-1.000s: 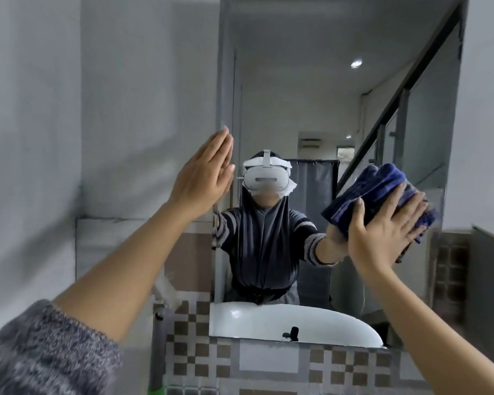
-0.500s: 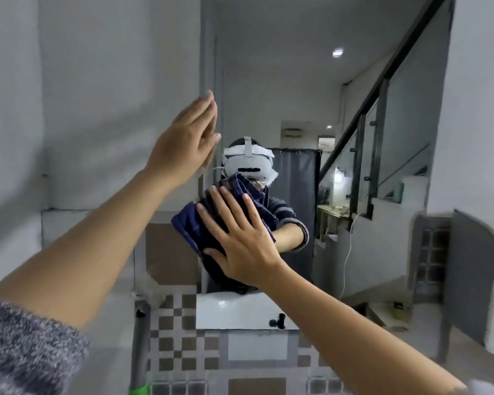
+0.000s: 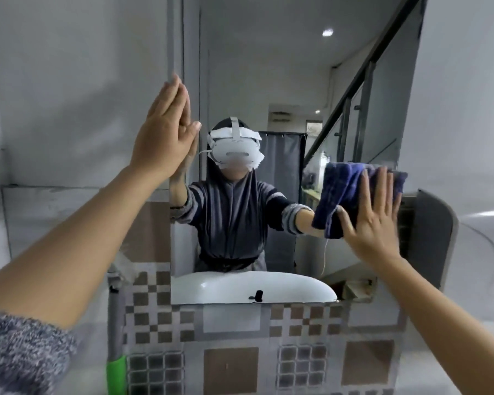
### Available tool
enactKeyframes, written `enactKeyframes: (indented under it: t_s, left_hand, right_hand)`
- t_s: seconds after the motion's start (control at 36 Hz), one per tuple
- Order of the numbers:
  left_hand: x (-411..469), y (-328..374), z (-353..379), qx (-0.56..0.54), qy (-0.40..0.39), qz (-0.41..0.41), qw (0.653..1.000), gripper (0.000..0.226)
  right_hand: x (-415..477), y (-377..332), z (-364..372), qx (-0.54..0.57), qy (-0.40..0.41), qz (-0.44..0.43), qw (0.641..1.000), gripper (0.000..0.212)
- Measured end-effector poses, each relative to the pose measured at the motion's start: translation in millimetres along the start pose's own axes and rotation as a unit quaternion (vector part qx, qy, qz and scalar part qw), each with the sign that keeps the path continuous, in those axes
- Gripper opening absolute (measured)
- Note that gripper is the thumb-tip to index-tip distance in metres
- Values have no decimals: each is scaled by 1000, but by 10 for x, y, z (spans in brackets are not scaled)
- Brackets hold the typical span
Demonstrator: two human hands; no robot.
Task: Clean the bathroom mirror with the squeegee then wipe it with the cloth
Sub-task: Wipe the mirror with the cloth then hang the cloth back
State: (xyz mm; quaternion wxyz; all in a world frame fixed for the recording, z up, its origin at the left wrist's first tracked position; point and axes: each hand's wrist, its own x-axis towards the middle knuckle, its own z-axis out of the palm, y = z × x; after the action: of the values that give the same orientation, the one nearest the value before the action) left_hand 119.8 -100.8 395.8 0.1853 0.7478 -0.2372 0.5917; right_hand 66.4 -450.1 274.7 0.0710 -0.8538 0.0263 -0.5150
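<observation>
Two hands are raised to one mirror. Left hand: flat and released, fingers together, palm on the mirror's left edge, grasping nothing. Right hand: fingers spread, pressing one dark blue cloth flat against the glass near the right edge. One grey pole with a green band stands below left against the checkered tile wall. One white basin appears in reflection.

The mirror glass lies open between the left hand at its left edge and the cloth at right.
</observation>
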Motion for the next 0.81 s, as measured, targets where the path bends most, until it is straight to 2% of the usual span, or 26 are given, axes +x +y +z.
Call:
enactKeyframes:
  t_s: [0.08, 0.14, 0.19, 0.25, 0.36, 0.5, 0.58, 0.64, 0.72, 0.81]
  left_hand:
    - [-73, 42, 41, -2, 1, -18, 1000, 64]
    - [-134, 59, 54, 0, -5, -19, 1000, 66]
    - [-203, 54, 55, 8, -18, -15, 1000, 67]
    - [-256, 29, 45, 23, -31, -3, 999, 68]
    - [-286, -19, -2, 52, -53, 18, 997, 70]
    - [-305, 4, -66, 35, -64, 25, 997, 72]
    - [-321, 16, -59, 27, -61, 22, 998, 71]
    - [-333, 14, -40, 20, -57, 20, 998, 70]
    - [-345, 5, 3, 9, -48, 17, 999, 69]
    - [-350, -2, 32, 0, -46, 15, 999, 69]
  right_hand:
    - [-259, -173, 189, 125, 31, 144, 981, 79]
    - [-387, -399, 308, 154, 54, 216, 963, 77]
    - [-478, -671, 411, 154, 68, 240, 956, 77]
    - [-535, -961, 485, 155, 69, 228, 959, 78]
    - [-547, -1511, 576, 138, 45, 128, 981, 79]
    - [-544, -2036, 614, 83, 2, -98, 992, 72]
    - [-647, -2096, 715, 21, -18, -257, 966, 72]
    - [-742, -1989, 773, -20, -35, -334, 942, 73]
    - [-841, -1628, 792, -62, -53, -402, 912, 71]
    - [-849, -1136, 722, -100, -46, -417, 902, 70]
